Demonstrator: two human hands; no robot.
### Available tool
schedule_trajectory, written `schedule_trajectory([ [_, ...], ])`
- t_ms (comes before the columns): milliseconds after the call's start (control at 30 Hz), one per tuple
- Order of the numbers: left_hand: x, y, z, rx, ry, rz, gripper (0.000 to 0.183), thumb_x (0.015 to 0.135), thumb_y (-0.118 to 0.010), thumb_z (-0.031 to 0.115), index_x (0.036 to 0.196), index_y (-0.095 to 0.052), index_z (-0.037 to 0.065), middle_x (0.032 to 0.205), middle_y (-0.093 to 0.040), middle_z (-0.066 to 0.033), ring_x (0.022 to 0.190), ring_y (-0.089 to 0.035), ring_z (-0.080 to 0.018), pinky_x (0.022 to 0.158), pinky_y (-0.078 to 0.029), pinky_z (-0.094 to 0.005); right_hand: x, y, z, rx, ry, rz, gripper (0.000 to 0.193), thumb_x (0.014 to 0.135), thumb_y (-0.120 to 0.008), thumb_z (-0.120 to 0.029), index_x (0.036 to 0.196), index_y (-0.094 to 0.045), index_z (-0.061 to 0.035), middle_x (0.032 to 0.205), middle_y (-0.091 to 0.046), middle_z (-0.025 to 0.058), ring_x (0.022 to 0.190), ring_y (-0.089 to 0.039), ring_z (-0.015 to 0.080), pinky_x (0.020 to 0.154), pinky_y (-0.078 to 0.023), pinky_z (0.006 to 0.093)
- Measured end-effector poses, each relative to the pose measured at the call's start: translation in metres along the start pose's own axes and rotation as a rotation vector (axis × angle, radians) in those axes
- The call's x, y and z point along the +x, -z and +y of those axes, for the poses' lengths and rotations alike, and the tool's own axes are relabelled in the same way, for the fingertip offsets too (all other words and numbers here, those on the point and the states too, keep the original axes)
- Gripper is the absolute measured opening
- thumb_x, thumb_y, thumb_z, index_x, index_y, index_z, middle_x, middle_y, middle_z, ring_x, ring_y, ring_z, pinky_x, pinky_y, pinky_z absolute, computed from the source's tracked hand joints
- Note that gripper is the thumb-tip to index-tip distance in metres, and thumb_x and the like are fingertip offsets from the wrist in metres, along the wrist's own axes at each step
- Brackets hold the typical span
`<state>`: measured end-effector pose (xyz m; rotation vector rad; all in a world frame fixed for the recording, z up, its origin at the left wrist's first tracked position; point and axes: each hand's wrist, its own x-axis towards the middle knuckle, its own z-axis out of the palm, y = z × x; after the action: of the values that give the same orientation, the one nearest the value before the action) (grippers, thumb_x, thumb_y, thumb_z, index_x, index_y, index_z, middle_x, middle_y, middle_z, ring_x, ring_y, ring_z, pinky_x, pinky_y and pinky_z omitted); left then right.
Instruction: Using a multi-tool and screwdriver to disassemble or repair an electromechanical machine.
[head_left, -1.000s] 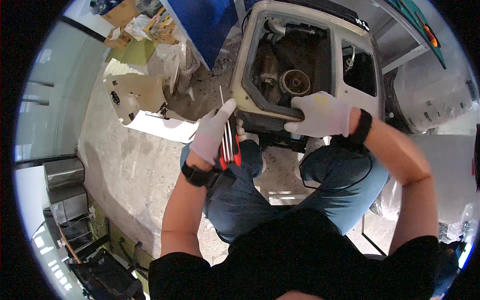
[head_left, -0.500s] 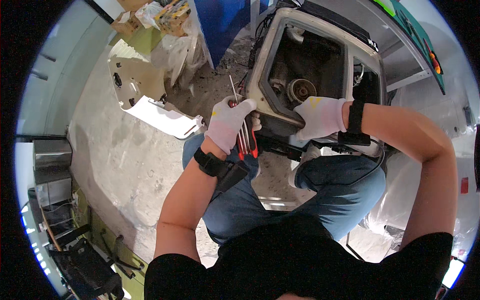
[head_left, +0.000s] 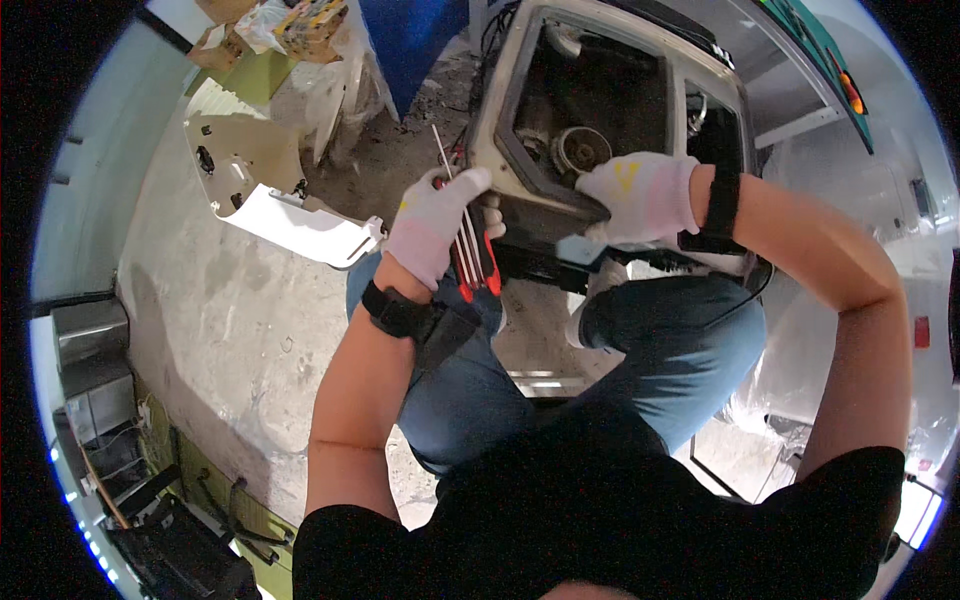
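My gloved left hand (head_left: 430,225) is closed around a folding hex key set (head_left: 468,250) with red handles. One thin metal rod (head_left: 441,147) sticks out past the thumb, while the others lie folded below the fingers. Just beyond is the near left corner of a beige-framed machine (head_left: 487,150) with an open, dark inside. A round, ringed metal part (head_left: 581,150) sits in that opening. My gloved right hand (head_left: 643,197) has its fingers curled over the near edge of the frame, and its fingertips are partly hidden.
A curved white cover panel (head_left: 290,215) lies on the concrete floor to the left. Behind it stand a blue panel (head_left: 410,50) and cardboard boxes (head_left: 312,30). My knees are close under the machine. A metal-legged bench (head_left: 800,125) stands at the right.
The whole scene has shifted slightly up and left in the picture. Both hands keep nearly the same places at the machine, and the left still grips the hex key set.
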<state>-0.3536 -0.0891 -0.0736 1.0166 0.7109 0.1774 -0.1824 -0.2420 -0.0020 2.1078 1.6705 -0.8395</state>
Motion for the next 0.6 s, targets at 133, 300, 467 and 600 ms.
schedule_trajectory([
  [133,-0.003,0.003,-0.001,-0.031,0.002,-0.033,0.023,0.085,-0.064,0.025,0.090,-0.059,0.003,0.076,-0.061,-0.0066,0.062,-0.061,-0.0152,0.057,-0.056,-0.0281,-0.040,-0.012,0.015,-0.032,0.085,0.390,0.047,0.079,-0.063,-0.033,0.114,-0.058,-0.0020,0.104,-0.062,0.0192,0.098,-0.060,0.0332,0.085,-0.049,0.0393],
  [300,0.002,0.029,0.000,-0.185,0.033,-0.187,0.021,0.087,-0.062,0.021,0.087,-0.059,0.000,0.075,-0.061,-0.0086,0.061,-0.061,-0.0168,0.060,-0.057,-0.0307,-0.113,-0.014,0.023,0.086,0.029,0.714,0.033,0.084,-0.063,-0.025,0.109,-0.061,-0.0035,0.088,-0.066,0.0147,0.083,-0.065,0.0295,0.075,-0.052,0.0352],
  [467,-0.040,0.004,0.015,-0.224,-0.053,-0.125,0.021,0.089,-0.061,0.022,0.099,-0.059,0.004,0.078,-0.058,-0.0035,0.064,-0.055,-0.0115,0.060,-0.051,-0.0238,-0.191,-0.032,-0.006,0.246,-0.091,0.950,0.035,0.085,-0.065,-0.026,0.111,-0.062,-0.0038,0.096,-0.067,0.0149,0.087,-0.066,0.0227,0.077,-0.050,0.0312],
  [600,-0.074,-0.007,0.015,-0.100,-0.087,-0.068,0.025,0.088,-0.062,0.024,0.103,-0.059,0.004,0.079,-0.058,-0.0038,0.063,-0.054,-0.0117,0.057,-0.048,-0.0250,-0.249,-0.043,-0.059,0.374,-0.123,1.112,0.042,0.086,-0.063,-0.016,0.123,-0.055,0.0019,0.103,-0.066,0.0104,0.090,-0.062,0.0143,0.082,-0.049,0.0288],
])
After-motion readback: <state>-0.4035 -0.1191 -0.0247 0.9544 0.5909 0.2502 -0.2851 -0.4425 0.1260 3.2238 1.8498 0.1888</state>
